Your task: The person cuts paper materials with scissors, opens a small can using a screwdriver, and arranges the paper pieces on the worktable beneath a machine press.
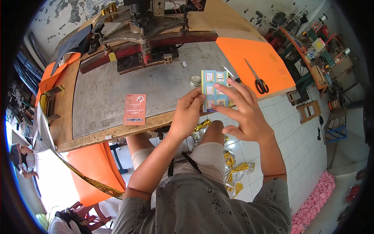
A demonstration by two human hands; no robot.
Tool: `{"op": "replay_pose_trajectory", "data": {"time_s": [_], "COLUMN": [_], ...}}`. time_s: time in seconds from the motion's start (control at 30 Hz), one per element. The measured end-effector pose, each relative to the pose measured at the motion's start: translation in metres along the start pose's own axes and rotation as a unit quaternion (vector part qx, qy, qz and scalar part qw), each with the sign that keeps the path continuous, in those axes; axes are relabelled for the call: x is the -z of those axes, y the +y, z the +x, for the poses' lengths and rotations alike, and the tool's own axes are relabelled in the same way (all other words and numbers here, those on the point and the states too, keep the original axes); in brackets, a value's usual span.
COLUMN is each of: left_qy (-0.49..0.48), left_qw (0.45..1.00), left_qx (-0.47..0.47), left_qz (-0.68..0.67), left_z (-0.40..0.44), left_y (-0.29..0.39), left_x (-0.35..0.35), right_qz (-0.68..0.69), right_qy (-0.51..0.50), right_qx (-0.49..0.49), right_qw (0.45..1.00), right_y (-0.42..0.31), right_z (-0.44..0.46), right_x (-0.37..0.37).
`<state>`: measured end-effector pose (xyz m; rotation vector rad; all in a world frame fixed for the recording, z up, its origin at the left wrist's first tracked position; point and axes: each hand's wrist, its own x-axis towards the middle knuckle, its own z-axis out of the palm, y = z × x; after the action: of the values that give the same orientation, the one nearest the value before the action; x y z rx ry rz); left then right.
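My left hand (187,113) pinches the lower left edge of a blue-green printed card (209,80) with rows of small framed pictures. The card is held up at the table's front edge. My right hand (247,115) is open with its fingers spread; they overlap the right side of the card, and whether they touch it I cannot tell. Left of my hands, a salmon-red printed card (135,110) lies flat on the table. A small round metal tin (195,81) is just behind the blue-green card.
A heavy press (146,31) stands at the back of the grey tabletop (101,97). To the right, black-handled scissors (261,85) lie on an orange sheet (249,58). Crumpled gold foil (238,173) is on the tiled floor. More orange sheets (91,171) hang at the lower left.
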<state>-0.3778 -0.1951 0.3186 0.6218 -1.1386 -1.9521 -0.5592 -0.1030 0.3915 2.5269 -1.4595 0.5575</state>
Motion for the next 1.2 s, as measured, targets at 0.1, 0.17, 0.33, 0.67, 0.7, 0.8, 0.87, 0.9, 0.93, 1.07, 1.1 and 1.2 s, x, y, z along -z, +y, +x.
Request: {"op": "replay_pose_trajectory", "data": {"time_s": [0.1, 0.17, 0.33, 0.67, 0.7, 0.8, 0.87, 0.9, 0.93, 1.07, 1.1, 1.2], "left_qy": [-0.011, -0.023, -0.025, -0.018, -0.014, 0.013, 0.047, 0.065, 0.084, 0.211, 0.241, 0.282], "left_qw": [1.0, 1.0, 0.997, 0.986, 0.98, 0.966, 0.96, 0.957, 0.954, 0.953, 0.949, 0.936], "left_qx": [0.004, 0.003, -0.011, -0.057, -0.067, -0.105, -0.126, -0.132, -0.137, -0.116, -0.128, -0.163], "left_qz": [-0.014, 0.002, 0.077, 0.158, 0.188, 0.235, 0.244, 0.249, 0.254, 0.182, 0.156, 0.132], "left_z": [0.001, 0.0, -0.002, -0.013, -0.013, -0.02, -0.032, -0.041, -0.05, -0.088, -0.092, -0.103], "left_y": [-0.003, -0.004, -0.011, -0.005, -0.007, -0.009, -0.007, -0.005, -0.003, 0.012, 0.014, 0.028], "left_x": [0.0, 0.001, 0.002, -0.003, 0.0, 0.01, 0.022, 0.034, 0.046, 0.093, 0.101, 0.113], "right_qz": [-0.02, -0.028, -0.088, -0.072, -0.084, -0.055, -0.019, -0.004, 0.012, 0.038, 0.02, -0.017], "right_qy": [0.012, 0.036, 0.031, 0.061, 0.037, 0.091, 0.119, 0.113, 0.106, 0.027, 0.03, -0.035], "right_qx": [0.004, -0.003, -0.028, -0.021, -0.024, -0.061, -0.101, -0.131, -0.161, -0.128, -0.091, -0.072], "right_qw": [1.0, 0.999, 0.995, 0.995, 0.995, 0.992, 0.988, 0.985, 0.981, 0.991, 0.995, 0.997], "right_y": [0.0, 0.002, 0.007, 0.012, 0.014, 0.036, 0.05, 0.055, 0.057, 0.049, 0.043, 0.052], "right_z": [-0.003, -0.001, 0.011, 0.023, 0.021, 0.011, 0.011, 0.012, 0.012, 0.035, 0.046, 0.069], "right_x": [-0.002, -0.003, -0.004, 0.006, 0.006, 0.009, 0.005, -0.002, -0.01, -0.047, -0.049, -0.074]}}
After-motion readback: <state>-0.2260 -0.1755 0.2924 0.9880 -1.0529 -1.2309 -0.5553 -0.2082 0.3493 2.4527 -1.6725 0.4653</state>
